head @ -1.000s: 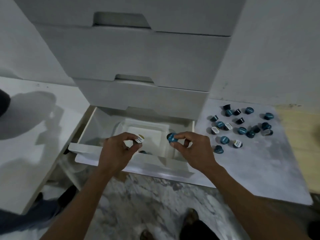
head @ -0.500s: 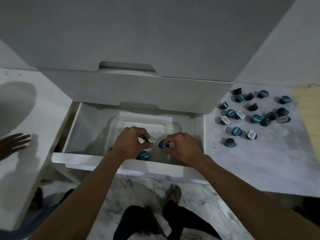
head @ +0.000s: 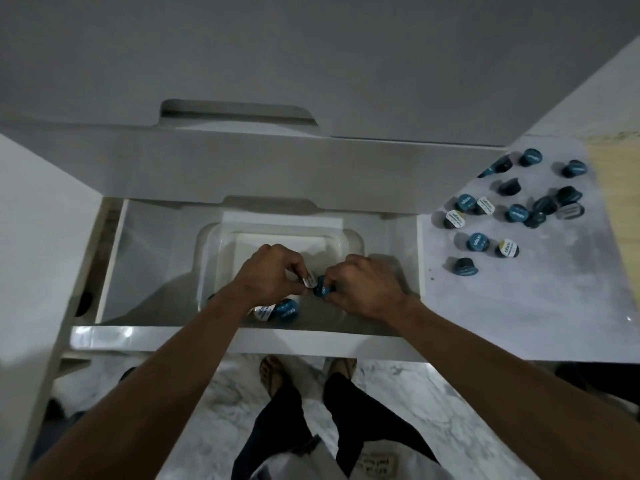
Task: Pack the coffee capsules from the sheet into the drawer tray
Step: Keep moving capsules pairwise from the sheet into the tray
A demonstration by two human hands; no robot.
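Both hands are down inside the clear tray point(head: 207, 247) in the open white drawer point(head: 114, 258). My left hand point(head: 266, 275) pinches a white-lidded capsule point(head: 308, 281). Right beside it, my right hand point(head: 363, 285) grips a blue capsule point(head: 322, 289); the two capsules almost touch. Two more capsules lie in the tray's near corner under my left wrist, one white-lidded point(head: 263, 312) and one blue point(head: 287, 310). Several blue and dark capsules point(head: 512, 213) remain scattered on the pale sheet point(head: 519, 306) to the right of the drawer.
Closed white drawer fronts point(head: 277, 168) overhang the open drawer from behind. A white surface point(head: 31, 237) flanks the drawer on the left. My legs and feet point(head: 304, 393) stand on marble floor below the drawer front. A wooden strip point(head: 620, 188) edges the sheet at far right.
The camera has leaned closer over the drawer. Both hands, each still holding its capsule, have dropped lower into the tray and come together.
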